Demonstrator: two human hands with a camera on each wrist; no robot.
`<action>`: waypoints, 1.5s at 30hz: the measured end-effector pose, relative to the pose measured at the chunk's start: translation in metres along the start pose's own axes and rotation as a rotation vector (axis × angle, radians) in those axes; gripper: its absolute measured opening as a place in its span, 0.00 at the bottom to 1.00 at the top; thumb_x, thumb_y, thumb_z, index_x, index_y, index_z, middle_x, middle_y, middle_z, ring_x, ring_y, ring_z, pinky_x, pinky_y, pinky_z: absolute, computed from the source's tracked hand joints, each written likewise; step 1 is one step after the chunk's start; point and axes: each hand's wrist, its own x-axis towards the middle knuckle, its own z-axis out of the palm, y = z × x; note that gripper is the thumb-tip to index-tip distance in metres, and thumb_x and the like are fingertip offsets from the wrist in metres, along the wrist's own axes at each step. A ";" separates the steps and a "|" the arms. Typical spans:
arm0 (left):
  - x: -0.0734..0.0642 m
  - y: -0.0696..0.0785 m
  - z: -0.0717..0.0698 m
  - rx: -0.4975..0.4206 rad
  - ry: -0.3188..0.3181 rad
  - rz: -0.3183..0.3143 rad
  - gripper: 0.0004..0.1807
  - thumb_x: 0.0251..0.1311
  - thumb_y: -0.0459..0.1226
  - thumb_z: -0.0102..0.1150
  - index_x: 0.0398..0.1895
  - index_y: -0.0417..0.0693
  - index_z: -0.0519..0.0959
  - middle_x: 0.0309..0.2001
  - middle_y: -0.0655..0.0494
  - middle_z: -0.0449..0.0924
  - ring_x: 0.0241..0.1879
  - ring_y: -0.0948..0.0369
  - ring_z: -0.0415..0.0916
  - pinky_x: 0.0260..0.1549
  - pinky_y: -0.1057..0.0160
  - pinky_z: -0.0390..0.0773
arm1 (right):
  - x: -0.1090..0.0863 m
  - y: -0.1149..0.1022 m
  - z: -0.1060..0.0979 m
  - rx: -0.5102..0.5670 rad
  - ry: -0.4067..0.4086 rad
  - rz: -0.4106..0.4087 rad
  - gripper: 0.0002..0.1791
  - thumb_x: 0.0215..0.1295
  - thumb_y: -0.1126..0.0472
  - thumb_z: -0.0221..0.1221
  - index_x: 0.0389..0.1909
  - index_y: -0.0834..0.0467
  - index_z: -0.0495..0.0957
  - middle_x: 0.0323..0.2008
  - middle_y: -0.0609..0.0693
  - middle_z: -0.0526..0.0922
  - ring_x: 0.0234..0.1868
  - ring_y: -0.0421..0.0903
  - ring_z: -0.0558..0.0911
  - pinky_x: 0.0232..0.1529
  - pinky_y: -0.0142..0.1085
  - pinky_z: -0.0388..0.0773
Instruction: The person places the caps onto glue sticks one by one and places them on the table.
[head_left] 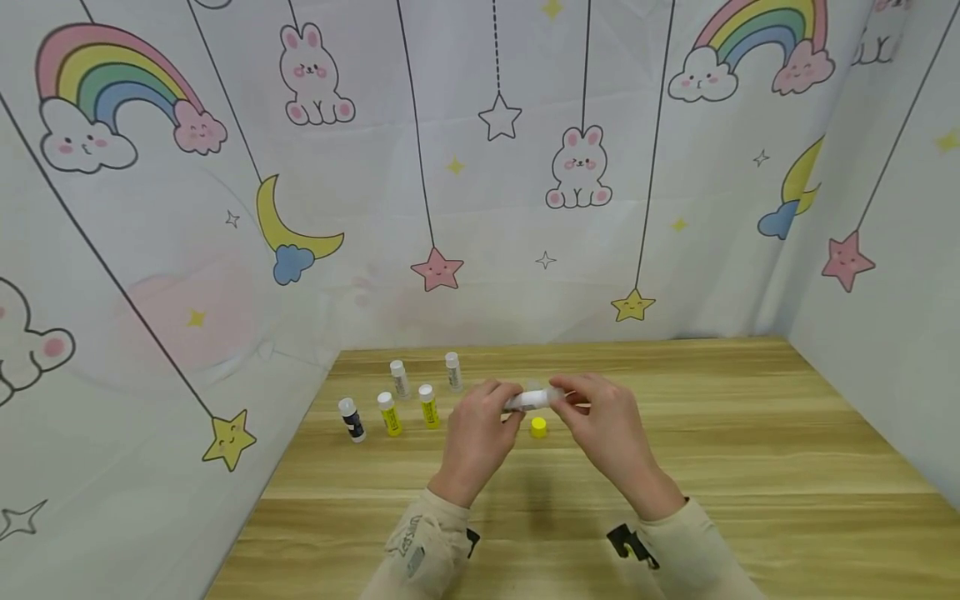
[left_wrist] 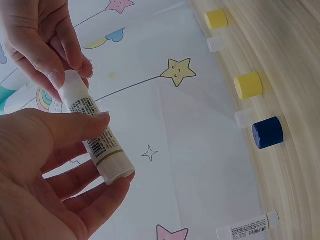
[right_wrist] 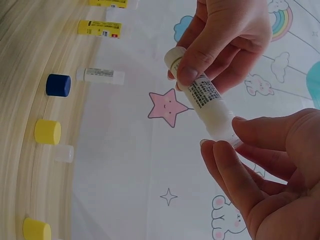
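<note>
My left hand (head_left: 482,425) grips the labelled body of a white glue stick (head_left: 534,400), held tilted above the table. At its other end, my right hand (head_left: 607,421) pinches the clear cap (right_wrist: 231,141) between thumb and fingers. The barcode and printed label of the glue stick (left_wrist: 97,127) face the left wrist camera. On the table beneath the hands is a loose yellow cap (head_left: 538,427). Other loose caps show in the wrist views, among them a blue cap (left_wrist: 268,133) and a clear cap (right_wrist: 64,153); the hands hide them in the head view.
Left of the hands, several glue sticks stand upright: a dark blue one (head_left: 352,421), yellow ones (head_left: 389,415) (head_left: 429,407) and white ones (head_left: 400,380) (head_left: 453,372). The wooden table (head_left: 787,467) meets a patterned cloth wall (head_left: 510,308) at the back and sides.
</note>
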 end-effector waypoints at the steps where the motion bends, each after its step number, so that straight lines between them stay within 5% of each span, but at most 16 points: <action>1: 0.000 0.000 0.000 0.001 0.003 0.003 0.15 0.53 0.34 0.77 0.44 0.50 0.85 0.39 0.56 0.83 0.36 0.60 0.82 0.32 0.59 0.83 | 0.000 0.000 0.000 0.000 0.001 0.001 0.14 0.60 0.66 0.71 0.48 0.58 0.87 0.45 0.50 0.86 0.38 0.45 0.86 0.36 0.35 0.85; 45: -0.002 0.001 0.002 0.023 0.014 0.026 0.14 0.55 0.36 0.76 0.44 0.52 0.85 0.40 0.57 0.83 0.38 0.60 0.81 0.35 0.59 0.83 | -0.002 0.001 0.003 0.006 0.011 -0.016 0.14 0.60 0.64 0.71 0.48 0.58 0.87 0.44 0.49 0.86 0.38 0.42 0.86 0.36 0.33 0.84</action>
